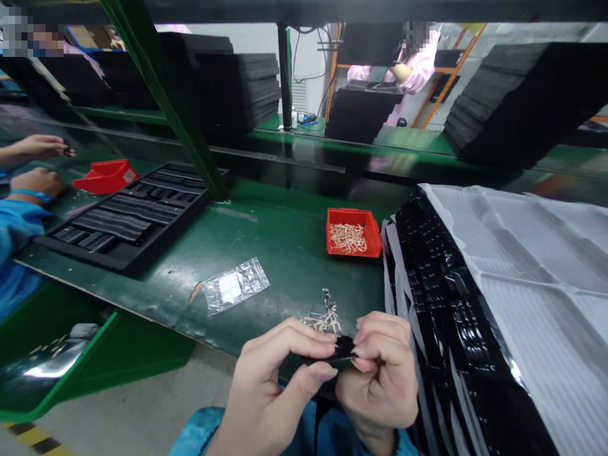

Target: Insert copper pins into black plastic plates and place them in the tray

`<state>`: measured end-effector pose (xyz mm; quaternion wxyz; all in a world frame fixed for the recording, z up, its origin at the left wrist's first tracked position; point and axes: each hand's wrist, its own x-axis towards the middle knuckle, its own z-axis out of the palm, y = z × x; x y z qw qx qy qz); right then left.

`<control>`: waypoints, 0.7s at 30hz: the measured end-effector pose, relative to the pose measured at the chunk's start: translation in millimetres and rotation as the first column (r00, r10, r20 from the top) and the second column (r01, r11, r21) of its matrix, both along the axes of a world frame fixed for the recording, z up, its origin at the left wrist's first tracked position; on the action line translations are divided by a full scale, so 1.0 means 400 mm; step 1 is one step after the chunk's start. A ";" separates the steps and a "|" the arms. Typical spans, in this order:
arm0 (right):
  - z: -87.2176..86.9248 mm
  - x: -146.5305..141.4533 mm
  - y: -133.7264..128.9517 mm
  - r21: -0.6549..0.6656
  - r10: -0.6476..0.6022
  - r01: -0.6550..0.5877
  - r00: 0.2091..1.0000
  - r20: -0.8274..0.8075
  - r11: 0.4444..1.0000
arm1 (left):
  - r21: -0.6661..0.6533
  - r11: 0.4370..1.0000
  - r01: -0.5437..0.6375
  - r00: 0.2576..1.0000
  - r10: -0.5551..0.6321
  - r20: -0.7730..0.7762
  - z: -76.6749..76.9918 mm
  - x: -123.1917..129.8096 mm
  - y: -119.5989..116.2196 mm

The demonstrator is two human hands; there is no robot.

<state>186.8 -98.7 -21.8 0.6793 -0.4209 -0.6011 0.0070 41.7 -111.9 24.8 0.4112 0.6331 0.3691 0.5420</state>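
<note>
Between my two hands, near the front edge of the green bench, is a small flat black piece (342, 348) with a glossy face; its exact kind I cannot make out. My left hand (280, 373) pinches its left side between thumb and fingers. At its right end, the fingertips of my right hand (384, 367) are pressed together on it, and they hide that edge. Just beyond my fingers lies a loose pile of small metallic strips (325, 316). Farther off stands a red bin (354, 250) holding many thin beige strips.
A clear plastic bag (237, 286) lies left of centre. Stacked black and white trays (546, 285) rise close on my right. At left are a black foam tray (128, 253), another red bin (107, 177), a green crate (142, 354) and a co-worker's hands (38, 183). A green post (166, 95) slants down to the bench.
</note>
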 end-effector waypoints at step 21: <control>0.012 0.042 -0.016 0.203 -0.022 -0.041 0.954 0.299 0.978 | 0.214 0.976 0.030 0.992 -0.003 -0.124 0.026 -0.050 -0.012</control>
